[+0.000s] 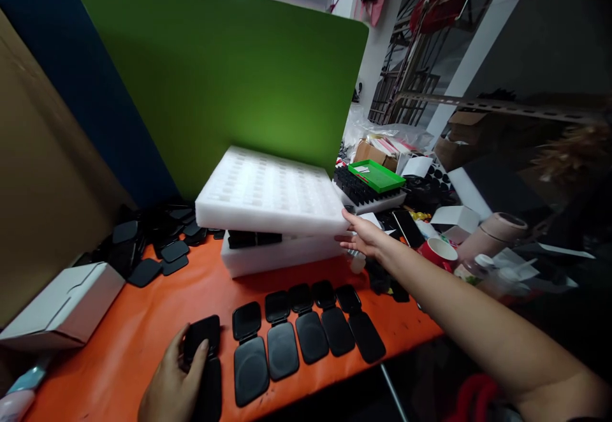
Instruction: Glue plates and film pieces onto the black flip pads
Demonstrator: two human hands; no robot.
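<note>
My right hand [362, 233] grips the near right corner of a white foam tray [268, 215], thumb above and fingers beneath. That tray sits tilted over a second white foam block [287, 258], with black pieces [255, 238] showing in the gap between them. At the table's front left, my left hand [173, 377] has its thumb and fingers around the upper part of an opened black hinged case [204, 333]. Beside it several similar black hinged cases [283, 349] lie unfolded in a row on the orange tabletop [129, 333].
A pile of loose black flat pieces [174, 252] lies at the back left, near a white box [64, 307]. Behind stands a green panel [229, 71]. To the right are a green tray [377, 176], a phone [408, 228], a red mug [438, 254] and a pink bottle [495, 237].
</note>
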